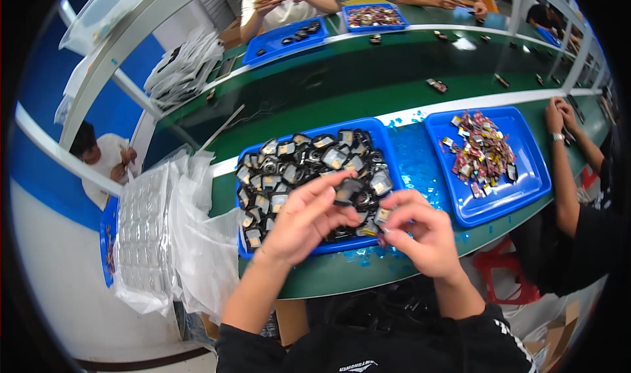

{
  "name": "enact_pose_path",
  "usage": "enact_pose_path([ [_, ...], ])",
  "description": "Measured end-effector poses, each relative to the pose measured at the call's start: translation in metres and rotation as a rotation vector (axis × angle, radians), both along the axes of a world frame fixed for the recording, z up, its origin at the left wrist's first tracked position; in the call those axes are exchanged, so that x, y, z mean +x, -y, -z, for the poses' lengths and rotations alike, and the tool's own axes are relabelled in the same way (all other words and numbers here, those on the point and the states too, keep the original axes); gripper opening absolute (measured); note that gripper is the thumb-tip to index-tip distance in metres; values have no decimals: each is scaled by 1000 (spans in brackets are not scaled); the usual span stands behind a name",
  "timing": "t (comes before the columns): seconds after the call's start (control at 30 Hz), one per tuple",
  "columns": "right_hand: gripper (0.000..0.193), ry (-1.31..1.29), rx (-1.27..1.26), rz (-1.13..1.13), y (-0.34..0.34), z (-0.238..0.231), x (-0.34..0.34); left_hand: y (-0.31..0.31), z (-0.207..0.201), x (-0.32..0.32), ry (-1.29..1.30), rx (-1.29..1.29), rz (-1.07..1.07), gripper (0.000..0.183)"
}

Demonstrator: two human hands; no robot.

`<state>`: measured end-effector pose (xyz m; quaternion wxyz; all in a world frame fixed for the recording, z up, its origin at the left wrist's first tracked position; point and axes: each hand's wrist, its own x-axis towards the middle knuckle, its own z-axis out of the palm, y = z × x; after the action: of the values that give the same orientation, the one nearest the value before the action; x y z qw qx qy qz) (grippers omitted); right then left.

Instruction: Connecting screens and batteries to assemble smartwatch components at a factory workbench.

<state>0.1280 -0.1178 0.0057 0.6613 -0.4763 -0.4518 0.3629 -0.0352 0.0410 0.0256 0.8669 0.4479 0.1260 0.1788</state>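
Note:
My left hand (303, 220) is closed on a small black plastic casing (348, 192), pinched between thumb and fingers above a blue tray (389, 151). That tray is heaped with similar black casings (289, 170), many showing a pale square face. Just to the right, my right hand (424, 232) pinches a small battery-like part with yellow and reddish bits (380, 219). The two held parts are close together, and my fingers partly hide them. Farther right, a second blue tray (483, 214) holds a pile of small silvery parts with reddish wires (483, 153).
Blue film scraps (420, 166) litter the green bench between the trays. At left stand stacked clear plastic blister trays (148, 228). Beyond a white rail, a dark green conveyor (315, 77) carries scattered small parts. Co-workers sit across it, and another person's hands (559, 120) are at right.

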Motion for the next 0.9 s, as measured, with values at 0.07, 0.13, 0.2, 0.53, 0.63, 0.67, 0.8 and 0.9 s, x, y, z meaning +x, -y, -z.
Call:
enact_pose_path([
  [0.07,9,-60,-15,57,-16,-9,-1,20,-1,12,11,-83,23,41],
  [0.13,8,94,-23,115,-22,-14,5,27,0,16,-30,59,-82,40],
  [0.2,8,251,-37,165,-21,-15,9,22,2,17,-112,472,-95,38],
  [0.53,8,303,-61,5,-22,-6,12,14,2,16,-272,655,-119,31],
  [0.63,10,-165,-132,-82,-25,2,5,18,5,19,-182,697,-276,41],
  [0.67,10,-163,-135,-71,-25,2,1,15,18,21,-94,1034,-331,52],
  [0.8,11,-499,-100,-118,-28,5,-8,25,24,22,-76,1098,-405,49],
  [0.9,9,-498,-86,-143,-33,5,-14,26,32,16,-91,799,-464,37],
])
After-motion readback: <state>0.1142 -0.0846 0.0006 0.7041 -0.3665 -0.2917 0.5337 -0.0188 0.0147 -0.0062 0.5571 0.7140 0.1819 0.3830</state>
